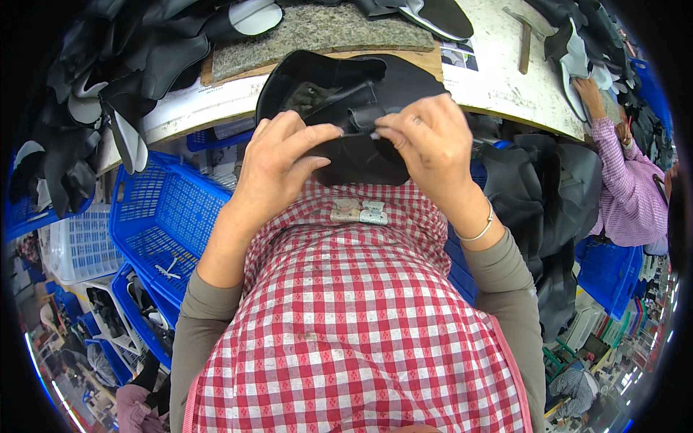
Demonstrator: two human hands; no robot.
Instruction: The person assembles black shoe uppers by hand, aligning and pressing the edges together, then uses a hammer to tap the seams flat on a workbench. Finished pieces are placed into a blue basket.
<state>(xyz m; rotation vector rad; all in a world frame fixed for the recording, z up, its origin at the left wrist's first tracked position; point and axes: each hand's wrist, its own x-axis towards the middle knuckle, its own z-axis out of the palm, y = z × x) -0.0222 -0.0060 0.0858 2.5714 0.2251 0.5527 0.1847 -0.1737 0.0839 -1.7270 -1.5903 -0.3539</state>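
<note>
A black leather shoe upper [361,157] lies over the near edge of the worktable and hangs toward my apron, with an opening and a folded strip at its middle. My left hand [283,162] is on its left side, fingers curled, the index fingertip on the edge of the fold and the thumb a little below it. On the other side of the fold, my right hand [429,137] pinches the leather between thumb and index finger. The two sets of fingertips are a short gap apart. What the curled fingers cover is hidden.
Behind the upper lies a grey stone slab [317,36]. A hammer [525,47] rests at the right of the worktable [498,86]. Black leather pieces [155,61] are heaped at the left, others [548,195] hang at my right. Blue crates [162,216] stand below left; a co-worker's sleeve [613,173] is at far right.
</note>
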